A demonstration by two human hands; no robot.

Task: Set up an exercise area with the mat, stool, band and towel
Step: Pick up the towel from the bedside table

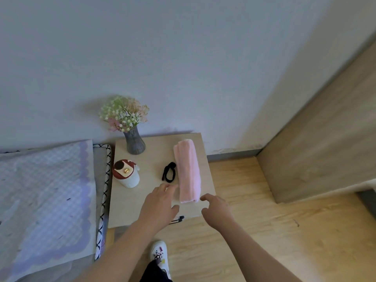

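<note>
A rolled pink towel [187, 169] lies lengthwise on the right side of a small wooden bedside table [150, 204]. Just left of it rests a coiled black band [169, 172]. My left hand [159, 202] hovers over the table, fingers apart, its tips close to the towel's near left edge. My right hand [216, 208] is at the towel's near right end, fingers spread and empty. Neither hand holds anything. No mat or stool is in view.
A grey vase of flowers [133, 139] stands at the table's back left. A red and white plush toy [126, 173] sits near the left edge. A bed with a lilac checked cover [44, 196] borders the left. A wooden cabinet [317, 147] stands right.
</note>
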